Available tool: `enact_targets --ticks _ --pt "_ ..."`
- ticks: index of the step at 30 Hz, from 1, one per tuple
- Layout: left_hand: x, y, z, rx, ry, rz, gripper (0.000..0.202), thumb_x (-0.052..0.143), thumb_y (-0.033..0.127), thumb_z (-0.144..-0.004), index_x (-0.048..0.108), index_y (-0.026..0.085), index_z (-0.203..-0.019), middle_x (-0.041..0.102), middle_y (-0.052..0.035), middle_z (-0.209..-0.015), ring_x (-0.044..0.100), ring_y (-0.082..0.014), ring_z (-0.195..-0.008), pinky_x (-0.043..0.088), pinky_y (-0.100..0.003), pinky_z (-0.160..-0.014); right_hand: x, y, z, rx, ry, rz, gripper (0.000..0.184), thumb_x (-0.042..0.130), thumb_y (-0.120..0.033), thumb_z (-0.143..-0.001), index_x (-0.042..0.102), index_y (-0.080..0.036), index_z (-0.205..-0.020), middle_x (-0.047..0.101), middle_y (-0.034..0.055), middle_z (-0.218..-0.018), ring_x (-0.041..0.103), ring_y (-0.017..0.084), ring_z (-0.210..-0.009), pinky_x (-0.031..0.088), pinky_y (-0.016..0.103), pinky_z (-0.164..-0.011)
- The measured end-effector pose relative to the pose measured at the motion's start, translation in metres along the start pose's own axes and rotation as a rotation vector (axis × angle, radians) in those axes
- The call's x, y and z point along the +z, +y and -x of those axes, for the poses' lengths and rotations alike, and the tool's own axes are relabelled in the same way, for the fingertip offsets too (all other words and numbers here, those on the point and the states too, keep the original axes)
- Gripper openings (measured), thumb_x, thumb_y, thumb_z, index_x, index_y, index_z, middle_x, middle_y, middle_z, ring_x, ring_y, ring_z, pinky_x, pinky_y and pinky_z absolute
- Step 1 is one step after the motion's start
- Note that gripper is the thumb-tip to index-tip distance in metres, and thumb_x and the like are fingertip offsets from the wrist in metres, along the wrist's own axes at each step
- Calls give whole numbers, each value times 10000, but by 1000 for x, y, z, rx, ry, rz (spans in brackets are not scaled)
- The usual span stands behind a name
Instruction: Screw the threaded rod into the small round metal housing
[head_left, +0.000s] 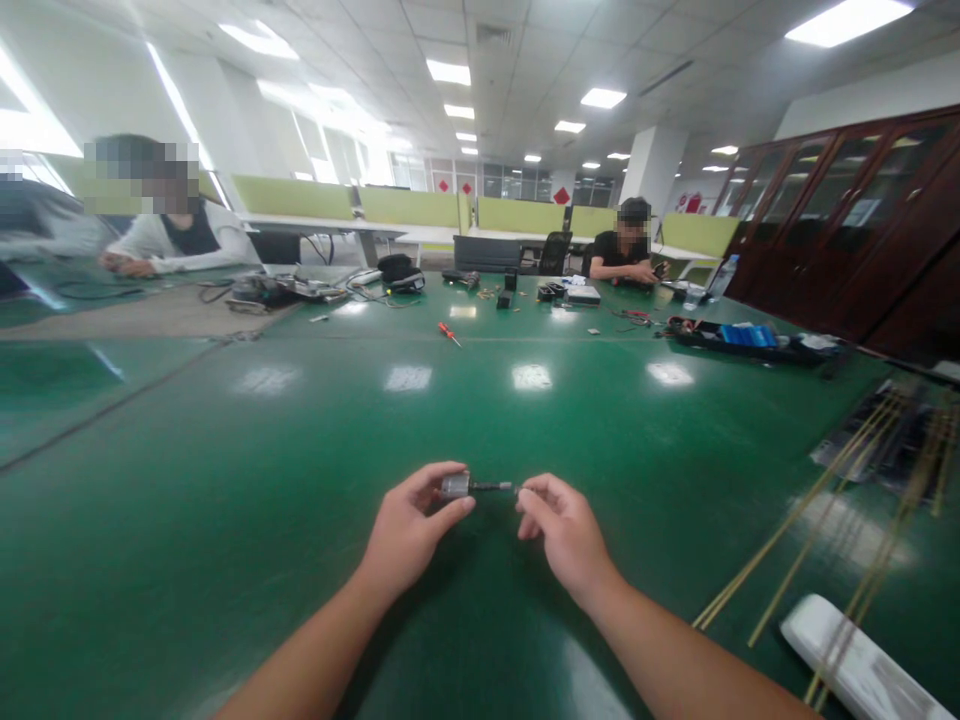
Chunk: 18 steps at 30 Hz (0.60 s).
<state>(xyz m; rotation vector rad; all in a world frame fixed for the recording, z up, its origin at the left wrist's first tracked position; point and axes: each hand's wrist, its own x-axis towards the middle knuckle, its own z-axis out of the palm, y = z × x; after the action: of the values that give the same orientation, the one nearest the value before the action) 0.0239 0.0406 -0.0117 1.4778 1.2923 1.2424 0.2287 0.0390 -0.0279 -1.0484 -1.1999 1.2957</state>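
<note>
Between thumb and fingers, my left hand (411, 525) grips a small silver motor (455, 487), a short metal cylinder with a long thin dark shaft (491, 486) pointing right. My right hand (561, 525) is closed in a pinch close to the shaft's free end. Something tiny shows at its fingertips, too small to name, and I cannot tell whether it touches the shaft. Both hands are just above the green tabletop (315, 580).
A red screwdriver (448, 334) lies farther back. To the right are thin yellowish rods (806, 510), a white elongated object (862, 660) and a black tray (720, 345) with blue items. Several people sit around the far side, one person (626, 245) at the back right.
</note>
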Motion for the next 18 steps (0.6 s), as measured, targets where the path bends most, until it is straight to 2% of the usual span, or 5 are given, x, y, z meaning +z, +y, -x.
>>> enact_targets --ticks 4,8,11,14,18 --pt "-2 -1 -3 -34 145 -8 420 832 408 -662 684 156 -964 718 -61 -881 654 -188 -793 489 -265 -754 1 2 -3 71 19 -181 408 559 -543 -862 549 -160 -724 585 -9 -604 523 101 -449 381 229 -470" --pt "1 3 -5 -87 288 284 490 873 399 -601 670 149 -970 708 -51 -882 623 -145 -755 471 -222 -693 3 3 -4 80 13 -217 483 531 -607 -860 526 -163 -671 551 -14 -527 490 100 -402 370 227 -429" --pt "-4 14 -5 -150 422 461 569 892 405 -547 690 130 -1002 697 -52 -893 578 -103 -674 466 -205 -639 4 2 -3 66 -1 -216 502 553 -633 -831 529 -163 -659 545 -15 -515 486 100 -396 373 227 -419" --pt "-27 32 7 -189 484 498 578 911 425 -476 704 125 -924 701 -68 -925 615 -133 -714 506 -227 -660 4 0 -2 55 -12 -215 510 562 -649 -815 538 -161 -668 544 -16 -516 483 98 -394 371 225 -416" --pt "-83 52 53 -217 492 202 680 935 469 -391 698 162 -950 731 -87 -980 671 -235 -880 546 -280 -721 4 2 -3 44 -33 -202 507 543 -642 -831 532 -165 -661 545 -13 -520 483 97 -397 368 226 -422"
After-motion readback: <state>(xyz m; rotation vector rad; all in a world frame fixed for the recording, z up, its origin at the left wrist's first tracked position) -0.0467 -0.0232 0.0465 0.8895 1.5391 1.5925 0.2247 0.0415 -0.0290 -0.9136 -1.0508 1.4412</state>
